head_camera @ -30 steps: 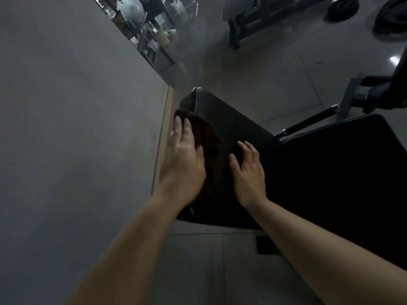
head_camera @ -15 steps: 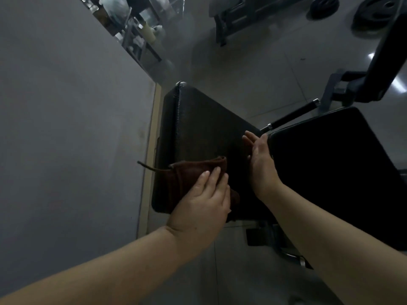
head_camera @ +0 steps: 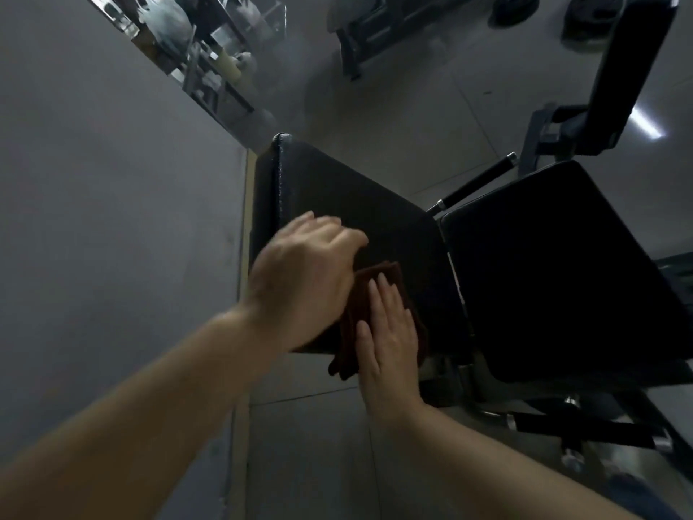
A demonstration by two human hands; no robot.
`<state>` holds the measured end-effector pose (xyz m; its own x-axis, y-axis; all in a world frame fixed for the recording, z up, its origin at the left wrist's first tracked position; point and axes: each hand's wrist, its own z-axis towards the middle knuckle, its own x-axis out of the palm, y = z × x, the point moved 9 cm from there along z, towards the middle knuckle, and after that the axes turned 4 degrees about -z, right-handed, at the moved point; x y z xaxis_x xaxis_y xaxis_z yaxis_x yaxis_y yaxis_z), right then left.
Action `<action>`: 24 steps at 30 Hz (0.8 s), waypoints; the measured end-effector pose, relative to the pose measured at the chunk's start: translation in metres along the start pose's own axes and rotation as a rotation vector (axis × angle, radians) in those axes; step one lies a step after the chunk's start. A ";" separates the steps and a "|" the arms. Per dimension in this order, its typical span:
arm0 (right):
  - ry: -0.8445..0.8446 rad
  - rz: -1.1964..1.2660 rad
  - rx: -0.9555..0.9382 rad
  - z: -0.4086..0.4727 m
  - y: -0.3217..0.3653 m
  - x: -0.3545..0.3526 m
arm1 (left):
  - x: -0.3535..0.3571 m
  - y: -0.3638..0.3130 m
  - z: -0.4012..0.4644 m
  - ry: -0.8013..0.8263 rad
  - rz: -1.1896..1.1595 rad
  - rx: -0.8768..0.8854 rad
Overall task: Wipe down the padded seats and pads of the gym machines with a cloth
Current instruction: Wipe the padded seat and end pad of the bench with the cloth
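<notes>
A black padded pad stands beside the grey wall, with a second black padded seat to its right. A dark brown cloth lies on the near right part of the first pad, and one end hangs over the near edge. My right hand presses flat on the cloth with straight fingers. My left hand hovers blurred over the cloth's left side, fingers loosely bent, hiding part of it.
A grey wall runs along the left. A black handle bar juts out behind the seats. Another machine's pad stands at the upper right, weight plates lie on the tiled floor, and a cluttered shelf is at the top.
The cloth has moved right across the pad. My right hand came off the pad's right edge onto the cloth. My left hand lifted from the cloth and shifted up.
</notes>
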<state>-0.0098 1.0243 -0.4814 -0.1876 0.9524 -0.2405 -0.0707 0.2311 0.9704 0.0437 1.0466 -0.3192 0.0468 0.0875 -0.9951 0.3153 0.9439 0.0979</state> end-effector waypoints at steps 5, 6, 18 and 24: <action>-0.095 -0.050 0.102 -0.005 0.010 0.001 | 0.016 0.045 0.021 0.108 0.062 -0.079; -0.113 -0.047 0.109 -0.008 0.016 0.002 | 0.017 0.050 0.020 0.071 0.025 -0.100; -0.398 -0.217 -0.491 -0.022 0.040 0.013 | 0.006 0.048 0.018 -0.136 -0.276 -0.074; -0.477 -0.336 -0.432 -0.024 -0.043 0.002 | 0.013 0.051 0.021 -0.039 -0.184 -0.133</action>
<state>-0.0307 1.0119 -0.5244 0.3531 0.8496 -0.3919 -0.4483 0.5213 0.7261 0.0805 1.0892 -0.3272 0.0373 -0.0995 -0.9943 0.1940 0.9768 -0.0905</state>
